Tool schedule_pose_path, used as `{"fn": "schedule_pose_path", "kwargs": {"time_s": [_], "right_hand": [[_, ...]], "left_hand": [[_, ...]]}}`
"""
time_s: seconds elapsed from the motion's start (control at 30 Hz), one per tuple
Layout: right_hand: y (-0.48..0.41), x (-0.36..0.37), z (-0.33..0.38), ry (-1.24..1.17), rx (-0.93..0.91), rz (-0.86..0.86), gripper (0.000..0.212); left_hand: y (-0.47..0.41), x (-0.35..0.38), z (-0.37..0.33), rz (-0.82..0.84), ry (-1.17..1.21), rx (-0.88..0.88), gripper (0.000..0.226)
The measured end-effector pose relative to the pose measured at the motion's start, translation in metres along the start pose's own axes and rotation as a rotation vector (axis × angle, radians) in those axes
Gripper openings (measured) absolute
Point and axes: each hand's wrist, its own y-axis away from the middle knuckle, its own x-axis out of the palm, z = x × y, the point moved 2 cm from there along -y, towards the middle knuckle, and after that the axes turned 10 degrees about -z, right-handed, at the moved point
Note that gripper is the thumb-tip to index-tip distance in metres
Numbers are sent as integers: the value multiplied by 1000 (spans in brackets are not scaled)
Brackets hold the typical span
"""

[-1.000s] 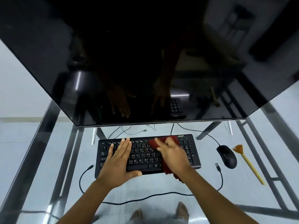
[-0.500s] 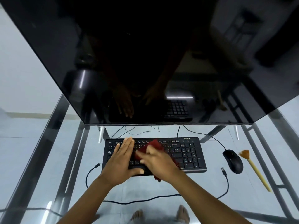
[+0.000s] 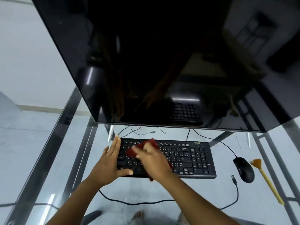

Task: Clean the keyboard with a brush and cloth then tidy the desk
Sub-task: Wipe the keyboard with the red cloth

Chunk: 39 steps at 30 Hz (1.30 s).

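Keyboard point(image 3: 186, 158): black, on glass desk point(image 3: 162, 190), under monitor point(image 3: 162, 62).
Cloth point(image 3: 142, 147): red, beneath right hand point(image 3: 154, 159) fingers, pressed on keys' left half.
Left hand point(image 3: 108, 164): flat, fingers together, at kbd's left edge.
Brush point(image 3: 266, 181): right of mouse point(image 3: 243, 169), apart.

Setting: computer workstation, home or small office; cannot tell which. Evidence: transparent glass desk top on grey metal frame point(image 3: 53, 143); large glossy black monitor point(image 3: 146, 62), screen dark; black full-size keyboard with number pad point(image 3: 191, 158); black wired mouse point(image 3: 244, 169) beside keyboard; loose black cables point(image 3: 233, 179) on glass; pale tiled floor point(image 3: 24, 135) visible through glass.
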Motion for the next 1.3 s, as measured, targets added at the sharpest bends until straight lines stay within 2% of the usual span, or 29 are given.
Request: {"fn": "schedule_pose_path", "kwargs": {"time_s": [0.03,0.1,0.2,0.27,0.4,0.47,0.53,0.57,0.7,0.73,0.87,0.93,1.03,1.07,1.17,1.2,1.27,1.3], "right_hand": [[-4,-5,-3,67,137,-11,35],[-13,-6,-5,133,254,-153,37],[-11,11,18,57,71,32,42],[-16,11,17,145,-113,87,45],[-36,5,7,200,78,-94,38],[-24,20,23,152,-13,-16,44],[-7,23,25,157,-199,53,51],[-5,16,16,170,-219,61,51],[7,-14,-19,238,-3,-108,43],[14,-11,-15,251,-5,-81,44],[35,14,13,242,-245,72,52],[32,2,1,260,-200,74,53],[42,-24,-31,251,-22,-42,50],[50,-26,-38,227,-31,-38,49],[81,-27,-44,208,-207,133,51],[86,-34,-45,210,-215,148,48],[80,-57,-60,172,60,51,32],[75,-66,-73,191,205,-61,29]], "left_hand": [[0,-2,-1,4,9,-1,133],[1,-2,-1,4,17,-6,132],[3,-2,3,3,26,-14,132],[2,-1,4,7,33,-25,133],[2,-1,5,6,35,-50,135],[3,-1,7,10,47,-51,136],[3,0,9,13,53,-43,138],[3,0,10,14,50,-38,138],[2,1,9,10,42,-30,138],[2,1,10,4,41,-29,139],[1,4,13,3,18,-6,140],[1,3,11,7,20,-7,140],[1,1,8,-1,-11,-1,138],[1,-1,6,-25,-73,30,136],[0,-2,-7,-74,-265,148,132],[-3,-1,-16,-67,-286,185,129],[-9,6,-40,-46,-310,255,122],[-14,11,-51,-40,-318,277,118]]}}
